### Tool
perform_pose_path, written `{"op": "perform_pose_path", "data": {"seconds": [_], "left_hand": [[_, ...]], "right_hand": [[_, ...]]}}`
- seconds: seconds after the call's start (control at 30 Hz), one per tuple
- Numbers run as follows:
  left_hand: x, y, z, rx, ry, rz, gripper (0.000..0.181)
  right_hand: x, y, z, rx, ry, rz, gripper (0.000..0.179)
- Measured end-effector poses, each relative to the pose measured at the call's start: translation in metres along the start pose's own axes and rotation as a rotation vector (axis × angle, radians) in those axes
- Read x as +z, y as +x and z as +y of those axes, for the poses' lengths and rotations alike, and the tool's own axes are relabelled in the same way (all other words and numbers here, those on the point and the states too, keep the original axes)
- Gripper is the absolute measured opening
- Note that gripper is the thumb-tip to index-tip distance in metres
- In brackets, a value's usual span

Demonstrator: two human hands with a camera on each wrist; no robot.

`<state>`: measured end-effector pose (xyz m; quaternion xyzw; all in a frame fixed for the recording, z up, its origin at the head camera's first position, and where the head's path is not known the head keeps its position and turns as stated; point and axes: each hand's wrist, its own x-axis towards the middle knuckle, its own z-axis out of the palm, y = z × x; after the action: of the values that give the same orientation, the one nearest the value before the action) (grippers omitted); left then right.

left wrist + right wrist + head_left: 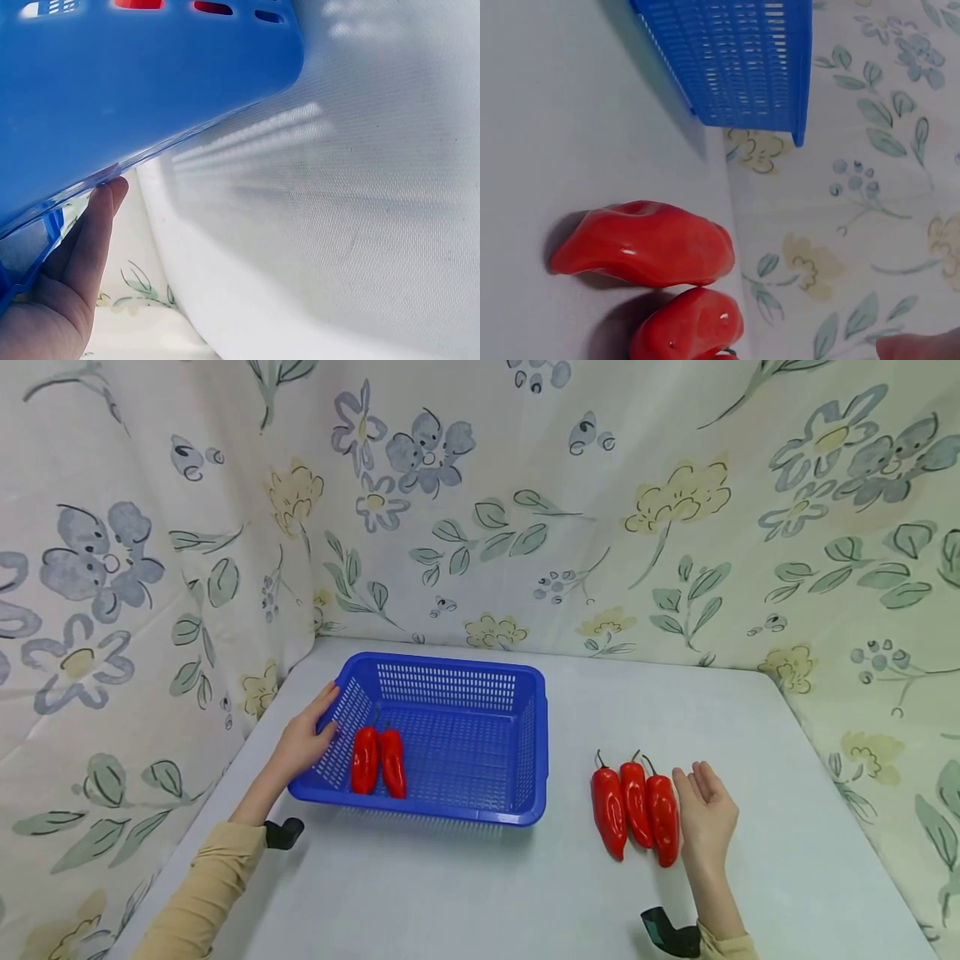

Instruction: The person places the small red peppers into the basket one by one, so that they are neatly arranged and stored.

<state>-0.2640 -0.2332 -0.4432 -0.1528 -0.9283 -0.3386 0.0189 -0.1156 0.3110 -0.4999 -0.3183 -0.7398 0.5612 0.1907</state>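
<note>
My left hand (302, 742) holds the left rim of a blue plastic basket (468, 814), thumb over the rim and fingers along the outside. Its straight fingers (91, 244) lie against the rim in the left wrist view. Inside the basket, at its left end, two red peppers (365, 762) lie side by side. To the right on the table are three more: a left pepper (608, 810), a middle pepper (637, 806) and a right pepper (663, 822). My right hand (707, 818) stands right beside the right one, fingers loosely extended, holding nothing.
A white table (450, 893) carries the basket and peppers. Floral cloth (495, 577) hangs behind it and along both sides. Each wrist wears a dark camera mount, one by the left sleeve (285, 833) and one by the right sleeve (671, 935).
</note>
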Motion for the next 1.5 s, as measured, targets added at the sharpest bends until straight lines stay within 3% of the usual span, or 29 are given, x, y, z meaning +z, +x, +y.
{"op": "perform_pose_path", "data": {"seconds": [0.13, 0.43, 0.53, 0.83, 1.13, 1.5], "left_hand": [[0.000, 0.000, 0.000, 0.007, 0.000, 0.005, 0.060], [0.000, -0.001, 0.000, -0.002, 0.000, 0.002, 0.060], [0.000, -0.001, 0.001, -0.001, 0.001, 0.003, 0.060], [0.000, -0.001, 0.001, 0.003, 0.006, 0.006, 0.060], [0.000, 0.000, 0.001, -0.004, 0.005, 0.006, 0.060], [0.001, 0.000, -0.001, -0.005, 0.004, 0.008, 0.060]], "right_hand": [[0.001, 0.017, 0.028, 0.031, -0.018, -0.010, 0.072], [0.005, 0.014, 0.034, 0.101, -0.092, -0.054, 0.075], [0.005, 0.011, 0.033, 0.123, -0.128, -0.068, 0.073], [-0.003, -0.028, -0.013, 0.157, -0.193, -0.128, 0.064], [-0.004, -0.032, -0.011, 0.065, -0.314, -0.172, 0.064], [-0.002, -0.030, -0.010, 0.075, -0.311, -0.136, 0.060]]}}
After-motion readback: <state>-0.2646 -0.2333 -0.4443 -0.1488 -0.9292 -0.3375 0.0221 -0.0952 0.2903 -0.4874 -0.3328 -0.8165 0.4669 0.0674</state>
